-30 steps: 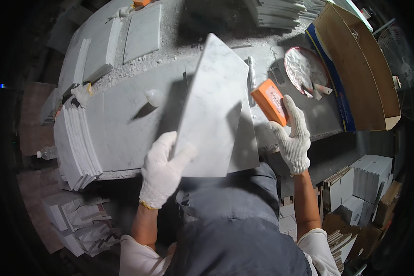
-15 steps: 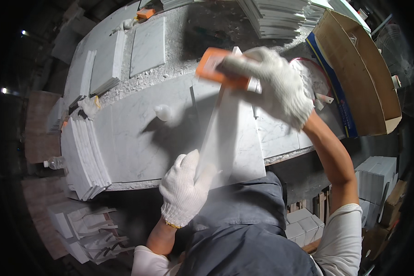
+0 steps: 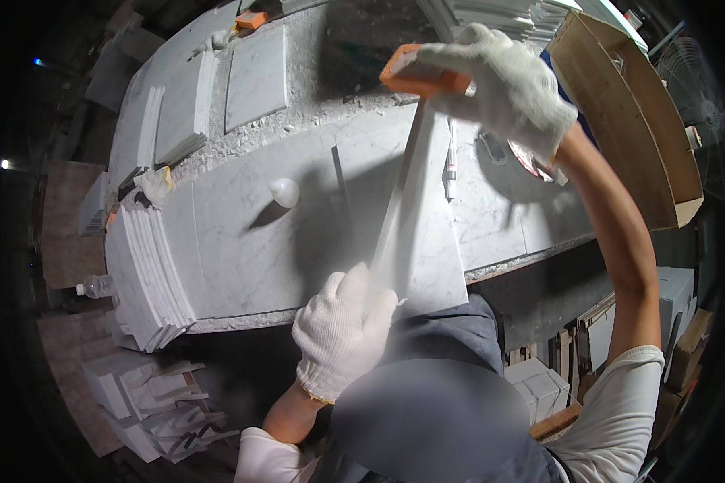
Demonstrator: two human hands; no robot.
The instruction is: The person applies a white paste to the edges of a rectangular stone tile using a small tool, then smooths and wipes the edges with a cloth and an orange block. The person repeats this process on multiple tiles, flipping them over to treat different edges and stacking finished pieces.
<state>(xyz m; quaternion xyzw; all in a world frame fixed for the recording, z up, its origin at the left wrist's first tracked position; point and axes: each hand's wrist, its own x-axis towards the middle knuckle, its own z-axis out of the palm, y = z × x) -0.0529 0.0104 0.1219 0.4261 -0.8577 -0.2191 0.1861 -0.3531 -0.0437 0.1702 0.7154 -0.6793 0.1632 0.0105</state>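
My left hand (image 3: pixel 342 334), in a white knitted glove, is closed round the near end of a white marble tile (image 3: pixel 401 201) that is tilted up on its edge. In my right hand (image 3: pixel 511 92), gloved alike, is an orange sanding block (image 3: pixel 411 74). The block sits at the far end of the tile's long upper edge. Beneath the tilted tile lies another pale marble slab (image 3: pixel 439 274). Just right of it rests a white marker pen (image 3: pixel 451 173). A small white bulb-shaped bottle (image 3: pixel 284 192) stands to the left, apart from both hands.
Stacked tiles (image 3: pixel 149 278) stand at the table's left end, near a clear plastic bottle (image 3: pixel 97 286). More tiles (image 3: pixel 256 80) and a second orange block (image 3: pixel 252 20) lie farther back among white grit. An open cardboard box (image 3: pixel 632 121) stands at the right, before a fan (image 3: pixel 701 105).
My right hand has carried the sanding block away from me and slightly right, along the tile's edge. The tilted tile and my left hand have shifted a little right.
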